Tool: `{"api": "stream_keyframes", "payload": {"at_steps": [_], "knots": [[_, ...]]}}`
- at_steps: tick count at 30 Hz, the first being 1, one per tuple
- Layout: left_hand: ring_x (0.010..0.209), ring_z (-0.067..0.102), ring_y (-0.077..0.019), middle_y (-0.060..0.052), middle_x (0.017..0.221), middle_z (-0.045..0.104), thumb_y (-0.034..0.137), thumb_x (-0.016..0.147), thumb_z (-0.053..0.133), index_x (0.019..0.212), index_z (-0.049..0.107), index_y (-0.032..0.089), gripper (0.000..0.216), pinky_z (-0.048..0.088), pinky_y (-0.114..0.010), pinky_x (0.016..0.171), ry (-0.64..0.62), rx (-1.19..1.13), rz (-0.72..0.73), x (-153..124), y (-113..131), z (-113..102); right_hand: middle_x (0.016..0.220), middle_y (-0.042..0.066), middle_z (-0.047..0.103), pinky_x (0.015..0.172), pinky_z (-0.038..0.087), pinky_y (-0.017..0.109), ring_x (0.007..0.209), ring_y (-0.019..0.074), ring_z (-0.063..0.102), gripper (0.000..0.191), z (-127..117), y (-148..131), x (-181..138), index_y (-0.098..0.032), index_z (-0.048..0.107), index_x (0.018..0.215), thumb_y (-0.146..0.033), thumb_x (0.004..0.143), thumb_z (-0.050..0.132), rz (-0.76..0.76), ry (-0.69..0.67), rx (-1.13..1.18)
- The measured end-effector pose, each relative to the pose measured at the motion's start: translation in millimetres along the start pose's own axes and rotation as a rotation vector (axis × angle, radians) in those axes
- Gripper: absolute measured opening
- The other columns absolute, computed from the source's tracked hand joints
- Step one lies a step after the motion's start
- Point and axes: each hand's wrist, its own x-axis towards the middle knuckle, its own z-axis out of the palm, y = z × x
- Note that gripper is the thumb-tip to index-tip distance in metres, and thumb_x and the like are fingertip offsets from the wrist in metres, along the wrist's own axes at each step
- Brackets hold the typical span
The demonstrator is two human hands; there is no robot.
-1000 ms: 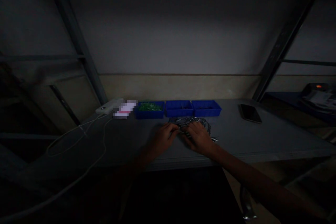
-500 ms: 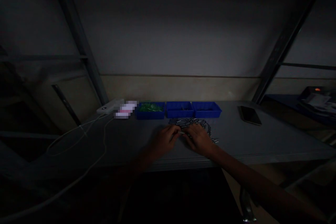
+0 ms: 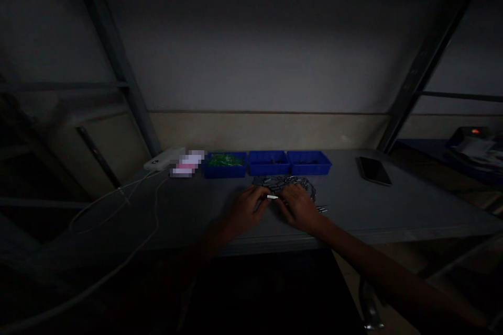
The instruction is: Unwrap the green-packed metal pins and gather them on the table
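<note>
A heap of small grey metal pins (image 3: 288, 183) lies on the grey table (image 3: 393, 204) in front of three blue trays. My left hand (image 3: 245, 208) and my right hand (image 3: 298, 207) rest at the near edge of the heap, fingertips almost meeting. Between them a small pale pin (image 3: 272, 197) shows, pinched by curled fingers of both hands. The scene is very dark, so finer detail of the fingers is lost.
Three blue trays stand in a row at the back: one with green pieces (image 3: 225, 163), a middle one (image 3: 269, 162) and a right one (image 3: 308, 162). A dark phone (image 3: 374, 170) lies to the right. A white power bank (image 3: 163, 158) with cables lies at the left.
Both hands have drawn closer together at the heap's edge, and a small pale pin now shows between their fingertips.
</note>
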Motion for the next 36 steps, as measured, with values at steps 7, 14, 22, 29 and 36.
{"api": "stream_keyframes", "payload": {"at_steps": [7, 14, 22, 29, 36], "knots": [[0.084, 0.060, -0.0160, -0.004, 0.085, 0.064, 0.027, 0.089, 0.042, 0.087, 0.056, 0.020, 0.016, 0.047, -0.029, 0.078, -0.008, 0.056, 0.010, -0.2, 1.4, -0.9, 0.078, 0.007, 0.061, 0.071, 0.038, 0.034, 0.076, 0.0198, 0.052, 0.020, -1.7, -0.5, 0.9, -0.018, 0.058, 0.086, -0.030, 0.091, 0.042, -0.032, -0.019, 0.024], [0.082, 0.060, -0.0158, -0.004, 0.084, 0.064, 0.027, 0.087, 0.045, 0.087, 0.057, 0.019, 0.015, 0.047, -0.029, 0.077, 0.001, 0.029, 0.026, 0.3, 3.7, -2.5, 0.079, 0.007, 0.060, 0.071, 0.037, 0.034, 0.076, 0.0195, 0.051, 0.020, -1.3, -0.8, -0.3, -0.018, 0.057, 0.086, -0.029, 0.091, 0.041, -0.023, -0.011, 0.017], [0.084, 0.060, -0.0155, -0.004, 0.084, 0.064, 0.025, 0.088, 0.044, 0.088, 0.057, 0.019, 0.014, 0.046, -0.028, 0.078, -0.008, 0.042, 0.049, -1.0, -0.1, 0.2, 0.078, 0.007, 0.060, 0.070, 0.037, 0.033, 0.075, 0.0187, 0.051, 0.022, -2.8, -1.9, 0.8, -0.017, 0.056, 0.085, -0.030, 0.092, 0.040, -0.023, -0.001, 0.030], [0.091, 0.059, -0.0174, -0.006, 0.092, 0.065, 0.025, 0.089, 0.043, 0.095, 0.059, 0.018, 0.018, 0.045, -0.032, 0.083, -0.069, 0.104, -0.004, 1.2, 0.4, 0.1, 0.079, 0.007, 0.062, 0.071, 0.038, 0.031, 0.076, 0.0192, 0.053, 0.021, 2.1, 8.4, 2.8, -0.017, 0.058, 0.089, -0.031, 0.091, 0.042, 0.032, 0.065, 0.031], [0.105, 0.052, -0.0226, -0.006, 0.108, 0.060, 0.033, 0.085, 0.050, 0.108, 0.060, 0.024, 0.027, 0.040, -0.040, 0.091, -0.224, 0.314, -0.012, -2.1, 7.2, -1.6, 0.087, 0.010, 0.066, 0.074, 0.039, 0.031, 0.083, 0.0211, 0.057, 0.028, 12.9, 56.9, 48.0, -0.017, 0.062, 0.087, -0.036, 0.091, 0.043, 0.399, -0.007, -0.171]]}}
